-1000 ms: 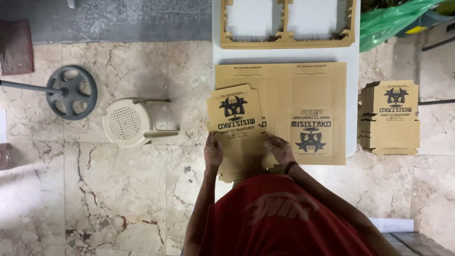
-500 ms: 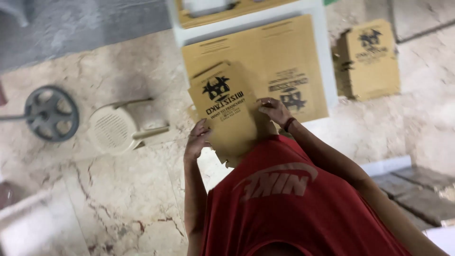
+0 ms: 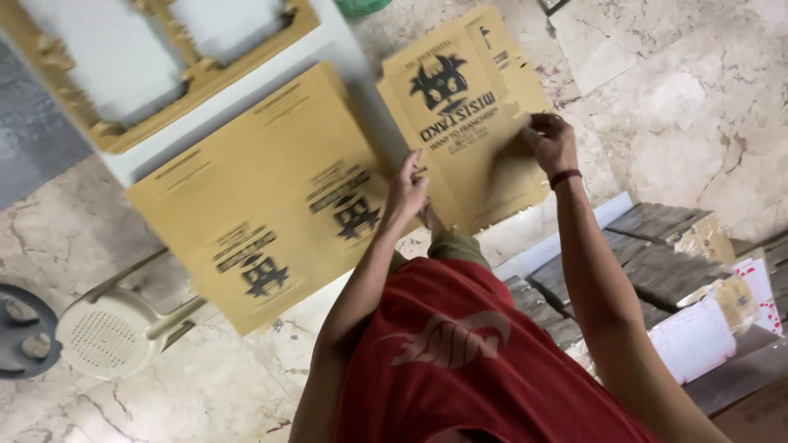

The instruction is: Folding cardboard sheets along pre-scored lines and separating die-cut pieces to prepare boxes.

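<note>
Since a moment ago, the printed cardboard sheet (image 3: 468, 123) has swung out to the person's right and now hangs over the marble floor (image 3: 698, 107) rather than the table (image 3: 345, 49). Both hands grip it: the left hand (image 3: 408, 189) has its fingers closed along the near left edge, and the right hand (image 3: 550, 143) pinches the right edge, thumb over the top. On the table, a larger flat cardboard sheet (image 3: 271, 205) stays spread, with a cut-out cardboard frame (image 3: 156, 74) beyond it. A white plastic stool (image 3: 111, 332) stands at the left, and wrapped bundles (image 3: 657, 271) lie at the right. To handle the sheet well, I'd say keep both grips near opposite edges so it stays flat and any crease falls cleanly on a score line.
</note>
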